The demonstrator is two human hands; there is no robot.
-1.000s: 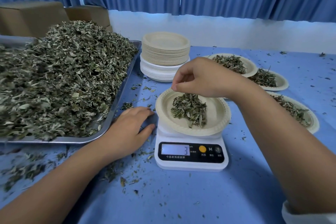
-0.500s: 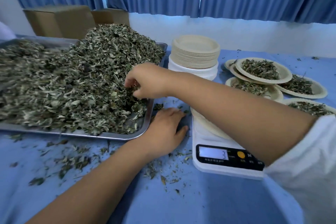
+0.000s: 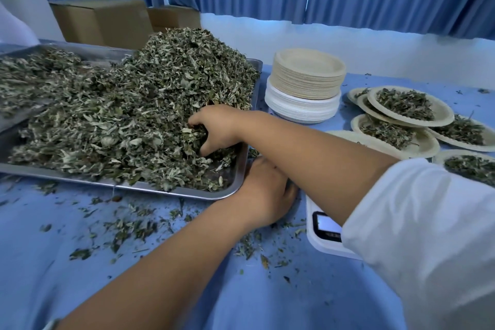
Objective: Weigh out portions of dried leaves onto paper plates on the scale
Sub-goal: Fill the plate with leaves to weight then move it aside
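In the left of the frame, the tray holds heaped leaves. The right hand curls its fingers into them, gripping a bunch. The left hand lies flat on the tabletop with its fingers together, beside the scale. The plates at right hold leaf portions.

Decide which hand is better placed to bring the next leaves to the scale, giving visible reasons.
Right. The right hand is in the dried leaves on the tray, fingers curled among them; the left hand rests on the table, empty.
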